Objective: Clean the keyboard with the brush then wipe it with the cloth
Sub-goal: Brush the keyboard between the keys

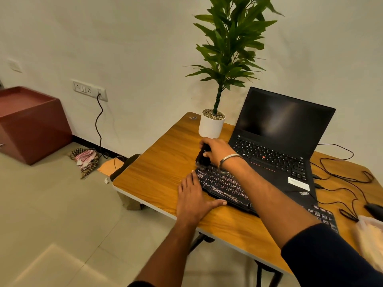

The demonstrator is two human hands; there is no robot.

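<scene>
A black keyboard (222, 184) with pale key legends lies on the wooden table (157, 162), in front of an open laptop. My right hand (217, 151) grips a black brush (202, 157) whose bristles touch the keyboard's far left corner. My left hand (193, 196) lies flat on the table with straight fingers, pressing against the keyboard's left end, thumb along its front edge. My right forearm hides the keyboard's middle. A pale cloth (370, 241), blurred, shows at the right edge of the table.
An open black laptop (277, 146) stands behind the keyboard. A potted plant in a white pot (211, 125) is just beyond my right hand. Black cables (339, 177) and a mouse (374, 210) lie at the right. A red cabinet (31, 123) stands on the floor at left.
</scene>
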